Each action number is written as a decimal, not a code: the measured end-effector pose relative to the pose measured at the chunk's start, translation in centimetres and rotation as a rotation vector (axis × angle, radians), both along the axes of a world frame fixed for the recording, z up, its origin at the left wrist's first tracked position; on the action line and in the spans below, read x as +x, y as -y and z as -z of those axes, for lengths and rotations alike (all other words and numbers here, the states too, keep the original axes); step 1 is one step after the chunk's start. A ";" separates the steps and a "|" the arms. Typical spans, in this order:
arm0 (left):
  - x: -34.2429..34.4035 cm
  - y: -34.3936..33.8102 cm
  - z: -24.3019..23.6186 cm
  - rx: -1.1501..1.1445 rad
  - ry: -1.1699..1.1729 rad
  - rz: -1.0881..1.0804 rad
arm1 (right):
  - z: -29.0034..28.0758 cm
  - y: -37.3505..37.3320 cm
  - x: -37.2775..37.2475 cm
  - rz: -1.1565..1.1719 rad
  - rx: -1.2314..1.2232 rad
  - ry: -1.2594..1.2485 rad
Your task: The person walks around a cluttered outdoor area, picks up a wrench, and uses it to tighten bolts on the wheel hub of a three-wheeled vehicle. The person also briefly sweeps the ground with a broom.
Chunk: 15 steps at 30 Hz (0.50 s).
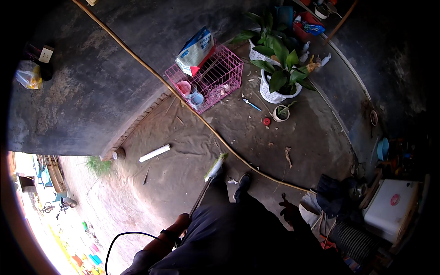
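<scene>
My left hand [183, 221] is closed around the thin dark handle of a broom [214, 168], at the lower middle. The broom's pale head, edged in green, is down by my feet. My right hand [288, 212] hangs at my right side, in shadow. Its fingers look apart, and I see nothing held in them. A white tube [155, 153] lies on the floor to the left of the broom head. A long brown pole [201, 120] crosses the view diagonally, in front of my feet.
Ahead is a pink wire cage [223, 68] with a printed bag [196, 51] on top. Potted plants [275, 95], a small pot [280, 113], a red lid [266, 121] and a blue-white brush [252, 105] sit right of it. A white box [391, 208] stands at the right.
</scene>
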State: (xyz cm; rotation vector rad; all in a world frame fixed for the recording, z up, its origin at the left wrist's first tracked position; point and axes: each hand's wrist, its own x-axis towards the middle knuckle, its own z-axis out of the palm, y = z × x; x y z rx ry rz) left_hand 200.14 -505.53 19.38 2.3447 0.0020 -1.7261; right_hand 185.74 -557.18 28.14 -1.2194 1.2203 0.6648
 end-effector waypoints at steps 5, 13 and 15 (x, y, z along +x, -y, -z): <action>0.0 0.1 0.0 0.003 -0.032 -0.051 | 0.1 0.2 -0.2 -0.039 -0.008 0.042; -0.1 -0.3 0.9 0.004 0.012 0.080 | -1.1 0.2 1.2 0.023 0.025 -0.020; -1.9 -2.5 3.0 -0.145 0.078 0.510 | 0.4 0.4 -1.6 0.022 0.051 0.045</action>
